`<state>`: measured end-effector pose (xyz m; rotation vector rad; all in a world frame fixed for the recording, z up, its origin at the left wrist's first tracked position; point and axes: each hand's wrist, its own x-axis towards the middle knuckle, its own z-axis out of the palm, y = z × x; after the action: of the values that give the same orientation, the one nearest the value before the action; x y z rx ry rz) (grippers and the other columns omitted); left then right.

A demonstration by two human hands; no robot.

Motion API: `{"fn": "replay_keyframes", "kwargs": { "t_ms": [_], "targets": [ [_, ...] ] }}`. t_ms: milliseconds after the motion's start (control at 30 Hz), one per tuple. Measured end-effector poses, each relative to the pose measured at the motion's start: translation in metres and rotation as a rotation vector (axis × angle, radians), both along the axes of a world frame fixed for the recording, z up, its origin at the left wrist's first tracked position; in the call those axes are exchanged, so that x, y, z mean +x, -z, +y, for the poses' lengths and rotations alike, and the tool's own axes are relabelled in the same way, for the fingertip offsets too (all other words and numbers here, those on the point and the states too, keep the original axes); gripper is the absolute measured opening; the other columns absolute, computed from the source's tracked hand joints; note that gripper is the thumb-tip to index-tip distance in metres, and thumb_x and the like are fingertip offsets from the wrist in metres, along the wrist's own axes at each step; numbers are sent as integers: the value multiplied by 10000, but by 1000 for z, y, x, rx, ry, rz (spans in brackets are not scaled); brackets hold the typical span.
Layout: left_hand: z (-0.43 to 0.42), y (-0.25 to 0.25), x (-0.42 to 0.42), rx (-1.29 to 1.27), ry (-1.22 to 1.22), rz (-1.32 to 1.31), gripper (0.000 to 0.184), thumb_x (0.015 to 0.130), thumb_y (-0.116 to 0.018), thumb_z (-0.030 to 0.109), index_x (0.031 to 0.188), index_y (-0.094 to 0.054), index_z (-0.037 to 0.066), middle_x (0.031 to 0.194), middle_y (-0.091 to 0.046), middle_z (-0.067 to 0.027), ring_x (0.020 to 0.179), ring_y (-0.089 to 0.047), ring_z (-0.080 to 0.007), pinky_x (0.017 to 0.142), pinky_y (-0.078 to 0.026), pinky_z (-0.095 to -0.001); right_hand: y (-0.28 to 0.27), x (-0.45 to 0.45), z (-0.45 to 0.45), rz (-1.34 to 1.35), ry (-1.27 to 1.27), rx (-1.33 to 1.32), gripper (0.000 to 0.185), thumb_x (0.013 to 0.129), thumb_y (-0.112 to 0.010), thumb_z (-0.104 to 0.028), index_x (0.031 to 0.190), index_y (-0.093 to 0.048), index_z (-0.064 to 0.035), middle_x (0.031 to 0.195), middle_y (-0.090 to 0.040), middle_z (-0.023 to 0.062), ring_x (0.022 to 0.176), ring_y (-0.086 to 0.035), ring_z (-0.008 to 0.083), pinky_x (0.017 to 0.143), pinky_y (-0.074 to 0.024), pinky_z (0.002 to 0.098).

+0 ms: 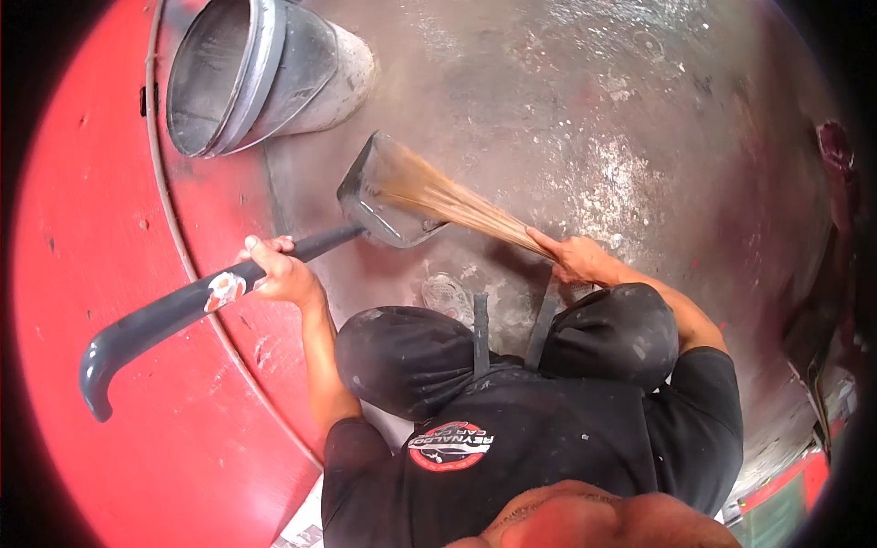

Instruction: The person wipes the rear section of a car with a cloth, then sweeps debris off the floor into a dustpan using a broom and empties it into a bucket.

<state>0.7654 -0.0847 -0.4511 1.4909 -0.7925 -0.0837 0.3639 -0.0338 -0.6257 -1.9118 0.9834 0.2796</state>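
Note:
My left hand (281, 272) is wrapped round the dark grey handle of a long-handled dustpan (309, 245), whose thick curved end sticks out to the lower left. The dustpan's scoop lies on the floor in front of me. Gripped low near its bound end, a straw-coloured broom (466, 208) is in my right hand (577, 259). Its bristles fan out into the mouth of the scoop and look slightly blurred. They cover part of the scoop's inside, so I cannot make out what lies in there. My knees are bent in a crouch.
A dusty, paint-stained bucket (343, 78) with a wire handle lies tilted beyond the dustpan. Along the red wall (100, 265) at left runs a thin pipe or hose (174, 215). The grey floor (512, 82) has pale stains. Dark items (818, 320) stand at far right.

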Motion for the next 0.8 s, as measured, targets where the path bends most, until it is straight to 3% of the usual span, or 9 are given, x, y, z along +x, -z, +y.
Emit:
{"fn": "replay_keyframes", "kwargs": {
  "t_ms": [133, 167, 267, 300, 367, 467, 567, 667, 800],
  "targets": [
    [4, 8, 21, -58, 79, 16, 201, 940, -558, 94, 791, -424, 76, 563, -450, -53, 462, -454, -161, 511, -473, -321, -25, -44, -6, -74, 103, -58, 883, 732, -640, -89, 1521, -290, -281, 788, -640, 214, 691, -657, 374, 649, -521, 476],
    [3, 8, 24, -82, 79, 45, 173, 917, -550, 66, 806, -418, 82, 559, -448, -57, 455, -458, -164, 500, -475, -325, -23, -56, -9, -112, 221, -222, 830, 759, -614, -57, 1509, -331, -273, 719, -609, 195, 659, -653, 343, 629, -514, 463],
    [4, 11, 30, -92, 82, 57, 153, 905, -551, 61, 827, -422, 83, 559, -448, -56, 451, -455, -162, 495, -475, -328, 30, -118, -35, 22, 625, -207, 799, 833, -568, -94, 1539, -246, -287, 710, -623, 185, 640, -649, 321, 618, -520, 440],
    [3, 11, 30, -107, 91, 56, 142, 895, -551, 56, 834, -426, 85, 559, -449, -54, 449, -452, -160, 486, -469, -323, 4, -120, -56, 96, 758, -393, 779, 860, -554, -132, 1548, -217, -273, 723, -638, 189, 640, -650, 319, 617, -523, 435],
    [2, 12, 28, -107, 109, 52, 140, 895, -552, 55, 837, -428, 86, 560, -449, -53, 450, -451, -158, 484, -467, -320, -12, -123, -87, 198, 1100, -260, 777, 868, -537, -149, 1553, -188, -254, 795, -668, 231, 676, -671, 327, 637, -537, 439],
    [3, 10, 24, -121, 116, 68, 140, 894, -554, 52, 838, -430, 84, 558, -448, -52, 450, -450, -156, 482, -466, -317, 59, -122, -61, 177, 1136, -158, 800, 847, -551, -130, 1550, -189, -252, 862, -675, 253, 726, -682, 368, 681, -543, 464],
    [-1, 10, 20, -131, 114, 70, 146, 894, -558, 49, 828, -432, 79, 560, -451, -54, 453, -451, -153, 482, -470, -320, 66, -90, 19, 115, 535, -177, 830, 820, -570, -106, 1546, -204, -273, 923, -671, 253, 827, -667, 420, 757, -538, 476],
    [-1, 8, 20, -123, 98, 46, 162, 892, -570, 52, 811, -432, 76, 569, -456, -56, 461, -449, -149, 480, -469, -320, -19, -42, 33, 156, 136, 73, 845, 800, -599, -100, 1532, -252, -340, 948, -659, 227, 844, -664, 406, 765, -528, 478],
    [0, 19, 35, -195, 53, 118, 142, 858, -628, 69, 852, -486, 64, 623, -456, -43, 484, -417, -132, 461, -423, -285, -48, -67, 18, 105, 224, -24, 850, 798, -622, -116, 1525, -263, -373, 971, -646, 192, 805, -657, 397, 748, -520, 484]
  ]
}}
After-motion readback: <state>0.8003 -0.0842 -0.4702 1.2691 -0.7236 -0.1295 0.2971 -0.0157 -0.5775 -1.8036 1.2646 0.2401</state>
